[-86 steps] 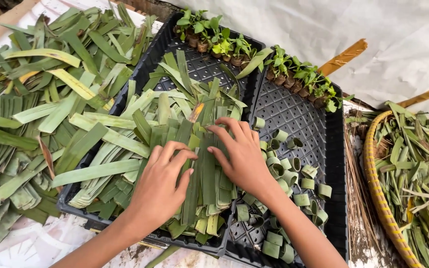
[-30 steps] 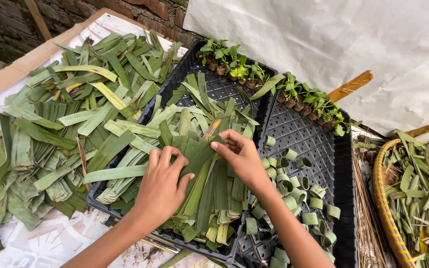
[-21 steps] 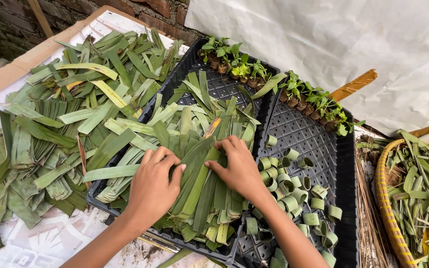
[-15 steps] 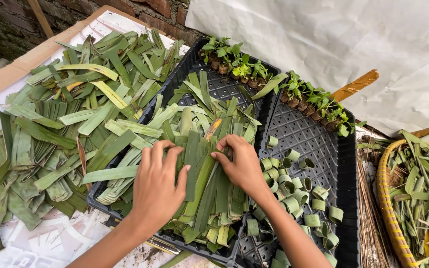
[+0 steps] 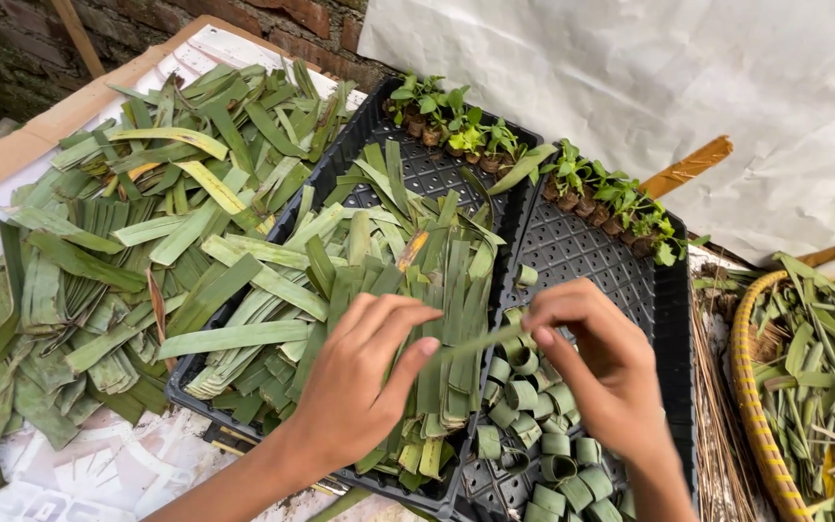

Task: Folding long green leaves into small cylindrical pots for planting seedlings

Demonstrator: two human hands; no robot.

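Nearest to me, the left hand (image 5: 359,387) comes in from about 7 o'clock and lies half open over the stack of cut leaf strips (image 5: 379,319). Its fingers are loosely curved, and the thumb tip touches one end of a thin leaf strip (image 5: 480,340). The right hand (image 5: 596,372) enters from 5 o'clock. Its thumb and forefinger pinch the other end of the same strip and the other fingers are curled in, so the strip is stretched between both hands, a little above the trays.

Just under the right hand, at 5 o'clock of the scene, many small rolled leaf rings (image 5: 538,449) stand in the cells of the right black tray (image 5: 591,261). The left black tray (image 5: 417,169) touches it side by side and carries the stack of strips, which covers most of its surface.

At 9 o'clock, a wide pile of loose leaves (image 5: 118,261) lies on the tabletop (image 5: 128,474), just beside the left tray. At 3 o'clock, a yellow woven basket (image 5: 751,406) holds leaf scraps.

Further away, at 12 o'clock, a row of small seedlings (image 5: 533,164) stands along the far edge of both trays. Behind them hangs a white sheet (image 5: 630,77), and a brick wall (image 5: 282,14) shows at 11 o'clock.
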